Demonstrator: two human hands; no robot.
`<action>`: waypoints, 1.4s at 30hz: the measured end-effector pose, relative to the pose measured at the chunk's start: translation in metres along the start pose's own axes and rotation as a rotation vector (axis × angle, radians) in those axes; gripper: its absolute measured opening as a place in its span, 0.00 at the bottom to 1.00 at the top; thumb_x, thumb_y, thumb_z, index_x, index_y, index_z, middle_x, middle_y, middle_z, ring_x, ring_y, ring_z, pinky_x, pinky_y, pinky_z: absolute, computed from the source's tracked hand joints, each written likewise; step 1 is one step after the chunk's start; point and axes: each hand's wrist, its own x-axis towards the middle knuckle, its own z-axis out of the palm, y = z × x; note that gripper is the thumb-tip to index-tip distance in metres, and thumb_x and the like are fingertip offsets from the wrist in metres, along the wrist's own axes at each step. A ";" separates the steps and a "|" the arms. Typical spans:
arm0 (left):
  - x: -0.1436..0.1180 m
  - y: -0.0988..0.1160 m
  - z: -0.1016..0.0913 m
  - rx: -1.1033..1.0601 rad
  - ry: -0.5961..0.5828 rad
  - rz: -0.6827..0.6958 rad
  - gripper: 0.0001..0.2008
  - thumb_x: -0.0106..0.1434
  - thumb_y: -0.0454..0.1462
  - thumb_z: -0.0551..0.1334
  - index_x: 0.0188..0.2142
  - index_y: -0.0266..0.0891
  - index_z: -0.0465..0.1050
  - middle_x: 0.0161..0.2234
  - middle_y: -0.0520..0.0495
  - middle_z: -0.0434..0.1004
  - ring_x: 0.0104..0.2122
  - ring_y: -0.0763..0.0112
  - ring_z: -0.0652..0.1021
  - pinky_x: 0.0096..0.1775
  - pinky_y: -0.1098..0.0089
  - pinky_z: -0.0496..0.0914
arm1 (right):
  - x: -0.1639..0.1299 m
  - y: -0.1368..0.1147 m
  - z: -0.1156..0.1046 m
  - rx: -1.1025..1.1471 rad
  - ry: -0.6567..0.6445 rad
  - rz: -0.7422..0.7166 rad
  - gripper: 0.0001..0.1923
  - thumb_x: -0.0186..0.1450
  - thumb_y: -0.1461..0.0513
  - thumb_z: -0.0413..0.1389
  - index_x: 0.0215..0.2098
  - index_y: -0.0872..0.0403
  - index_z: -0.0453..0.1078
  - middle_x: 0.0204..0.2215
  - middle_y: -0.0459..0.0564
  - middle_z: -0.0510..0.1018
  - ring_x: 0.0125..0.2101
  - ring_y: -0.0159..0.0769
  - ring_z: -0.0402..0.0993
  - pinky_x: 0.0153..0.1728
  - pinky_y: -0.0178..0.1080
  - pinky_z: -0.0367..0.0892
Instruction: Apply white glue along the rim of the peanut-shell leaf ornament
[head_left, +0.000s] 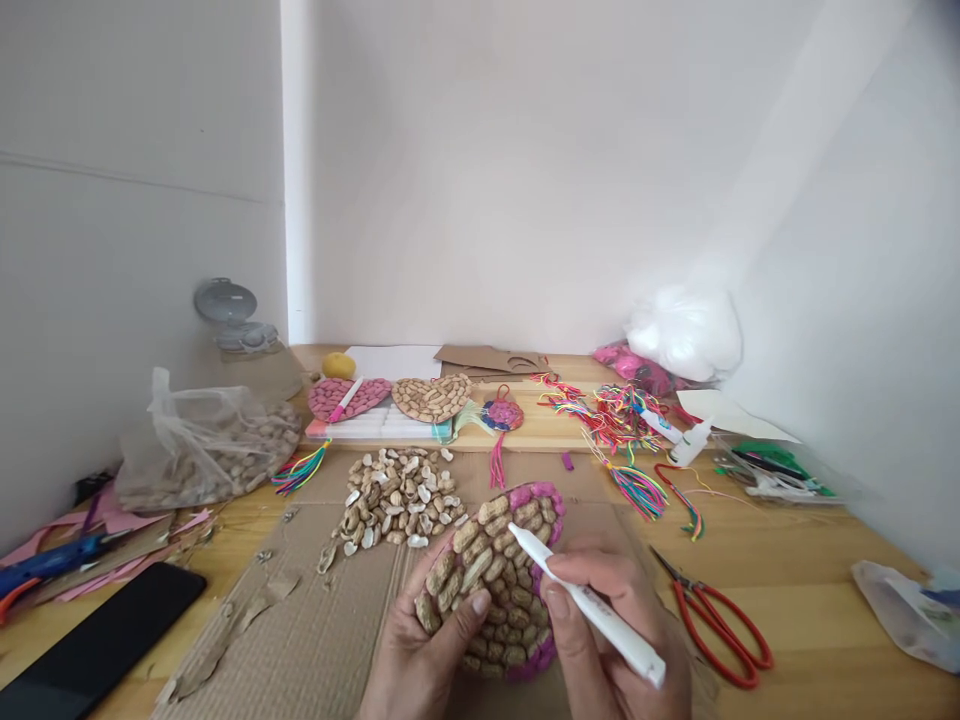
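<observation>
My left hand (pixel 431 635) grips the lower left edge of a peanut-shell heart (pixel 501 575), its thumb lying over the shells. Pink-purple colour covers the shells along the heart's top and right rim; the inner ones are natural tan. In my right hand (pixel 611 625) is a white marker pen (pixel 592 605), held like a pencil. Its tip points at shells near the top of the heart; whether it touches them I cannot tell. Behind the heart lies a pile of loose peanut shells (pixel 401 495) on a cardboard sheet (pixel 300 590).
Red-handled scissors (pixel 720 620) lie at right, a black phone (pixel 105 640) and blue glue gun (pixel 52 565) at left. A bag of peanuts (pixel 210 450) stands back left. Farther back are a pink heart (pixel 319 398), a tan heart (pixel 431 398), coloured threads (pixel 622 412) and a glue bottle (pixel 690 442).
</observation>
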 end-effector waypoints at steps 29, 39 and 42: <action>-0.013 0.002 0.006 0.101 0.008 0.028 0.25 0.53 0.41 0.75 0.52 0.49 0.78 0.56 0.45 0.78 0.58 0.53 0.75 0.61 0.59 0.67 | 0.000 -0.007 -0.002 -0.207 -0.012 -0.211 0.10 0.64 0.69 0.54 0.43 0.52 0.67 0.29 0.48 0.76 0.31 0.36 0.72 0.36 0.40 0.65; -0.010 0.004 0.006 0.078 0.031 0.028 0.26 0.52 0.40 0.76 0.51 0.50 0.79 0.56 0.46 0.77 0.59 0.53 0.74 0.62 0.58 0.65 | 0.005 -0.003 -0.001 -0.245 0.018 -0.247 0.09 0.64 0.70 0.53 0.42 0.54 0.67 0.31 0.49 0.74 0.32 0.34 0.71 0.34 0.38 0.65; -0.010 0.004 0.005 0.040 0.013 0.014 0.26 0.53 0.40 0.75 0.52 0.50 0.78 0.56 0.45 0.77 0.60 0.52 0.73 0.64 0.56 0.63 | 0.009 -0.005 -0.005 -0.238 0.001 -0.250 0.09 0.64 0.70 0.52 0.41 0.54 0.66 0.31 0.49 0.73 0.32 0.33 0.71 0.33 0.37 0.66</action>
